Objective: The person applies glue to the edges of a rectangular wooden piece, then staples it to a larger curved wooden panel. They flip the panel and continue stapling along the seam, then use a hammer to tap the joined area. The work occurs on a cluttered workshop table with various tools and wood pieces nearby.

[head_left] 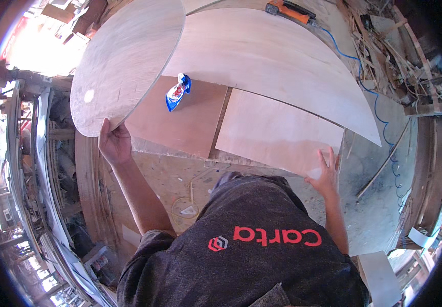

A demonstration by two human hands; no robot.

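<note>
Bright daylight floods an opening [44, 46] at upper left; wood scraps [372, 59] litter the upper right; timber beams [429, 163] flank a dusty floor [377, 210]

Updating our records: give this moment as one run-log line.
left hand: holds edge of rounded panel; right hand: spread at right end of rectangular panel; blue-white packet: on brownish panel; orange tool: beside semicircular panel

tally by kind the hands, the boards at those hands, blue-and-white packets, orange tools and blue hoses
Hands: 2 (left hand, right hand)
Boards at the hands: 2 (curved board, pale rectangular board)
Blue-and-white packet: 1
Orange tool: 1
Blue hose: 1
Total: 7
</note>
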